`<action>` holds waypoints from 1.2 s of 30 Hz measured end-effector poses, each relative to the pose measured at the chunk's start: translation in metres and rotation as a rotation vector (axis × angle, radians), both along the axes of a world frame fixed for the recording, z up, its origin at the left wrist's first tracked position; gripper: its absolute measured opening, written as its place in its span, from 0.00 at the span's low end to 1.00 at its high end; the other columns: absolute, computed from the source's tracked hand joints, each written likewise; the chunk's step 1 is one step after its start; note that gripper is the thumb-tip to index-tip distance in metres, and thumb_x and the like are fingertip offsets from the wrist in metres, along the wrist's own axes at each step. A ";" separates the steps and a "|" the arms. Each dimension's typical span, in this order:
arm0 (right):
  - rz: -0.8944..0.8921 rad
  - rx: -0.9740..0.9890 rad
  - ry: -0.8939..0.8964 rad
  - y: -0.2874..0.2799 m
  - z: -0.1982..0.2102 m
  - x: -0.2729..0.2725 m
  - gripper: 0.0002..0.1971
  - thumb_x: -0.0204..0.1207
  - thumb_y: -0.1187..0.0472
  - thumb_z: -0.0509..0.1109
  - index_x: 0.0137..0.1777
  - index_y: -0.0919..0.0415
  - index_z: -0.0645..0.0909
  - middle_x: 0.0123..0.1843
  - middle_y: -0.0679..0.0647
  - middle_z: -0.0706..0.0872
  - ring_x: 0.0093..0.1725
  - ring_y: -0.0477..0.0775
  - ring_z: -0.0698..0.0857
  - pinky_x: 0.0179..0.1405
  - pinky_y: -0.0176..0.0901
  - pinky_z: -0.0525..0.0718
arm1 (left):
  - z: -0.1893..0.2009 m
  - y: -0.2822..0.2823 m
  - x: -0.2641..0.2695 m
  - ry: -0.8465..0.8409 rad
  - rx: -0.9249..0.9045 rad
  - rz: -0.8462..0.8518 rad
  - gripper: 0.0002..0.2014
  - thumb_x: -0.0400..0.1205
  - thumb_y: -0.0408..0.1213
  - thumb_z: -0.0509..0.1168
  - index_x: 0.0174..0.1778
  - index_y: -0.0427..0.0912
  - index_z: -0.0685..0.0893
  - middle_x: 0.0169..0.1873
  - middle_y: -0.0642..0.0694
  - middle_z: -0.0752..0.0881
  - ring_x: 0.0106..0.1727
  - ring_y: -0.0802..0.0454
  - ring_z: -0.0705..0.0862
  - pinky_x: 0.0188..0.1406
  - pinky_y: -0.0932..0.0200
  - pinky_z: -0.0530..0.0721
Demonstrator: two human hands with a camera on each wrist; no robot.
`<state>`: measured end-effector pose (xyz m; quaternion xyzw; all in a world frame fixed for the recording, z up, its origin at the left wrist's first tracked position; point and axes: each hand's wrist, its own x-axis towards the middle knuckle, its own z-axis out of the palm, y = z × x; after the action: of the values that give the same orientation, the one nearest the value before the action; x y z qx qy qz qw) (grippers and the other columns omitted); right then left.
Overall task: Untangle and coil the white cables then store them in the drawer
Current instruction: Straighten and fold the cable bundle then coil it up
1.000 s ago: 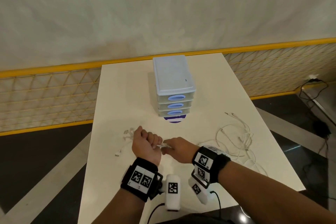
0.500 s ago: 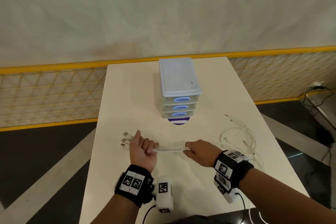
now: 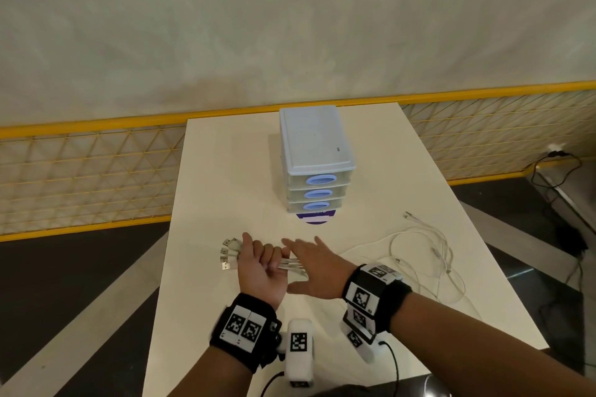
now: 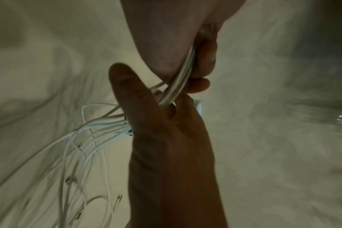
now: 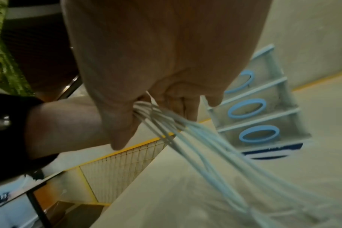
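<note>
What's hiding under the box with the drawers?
A blue-and-white round patch pokes out from under the drawer box. The rest of it is covered.

The left hand [image 3: 262, 271] grips the bunched white cables [image 3: 290, 264], and the right hand [image 3: 317, 269] lies flat right against that grip, so no gap there. Past the grip stands the drawer unit [image 3: 317, 167], bare table [image 3: 219, 187] in between. Loose cable loops [image 3: 429, 255] clutter the right side; left of the plugs is table edge.
</note>
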<state>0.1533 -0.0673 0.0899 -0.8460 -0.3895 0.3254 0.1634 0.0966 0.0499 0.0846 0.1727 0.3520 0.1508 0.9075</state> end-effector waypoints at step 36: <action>-0.069 0.203 0.113 -0.010 0.074 0.049 0.08 0.80 0.61 0.61 0.40 0.56 0.78 0.37 0.44 0.79 0.39 0.44 0.77 0.44 0.34 0.74 | 0.000 0.016 0.012 0.040 1.156 -0.874 0.16 0.75 0.54 0.61 0.37 0.45 0.84 0.33 0.52 0.90 0.41 0.52 0.88 0.35 0.62 0.76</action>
<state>0.2023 -0.0769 0.1635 -0.8183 -0.3814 0.3257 0.2808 0.1091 0.0655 0.0846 0.7525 0.1314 -0.0667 0.6420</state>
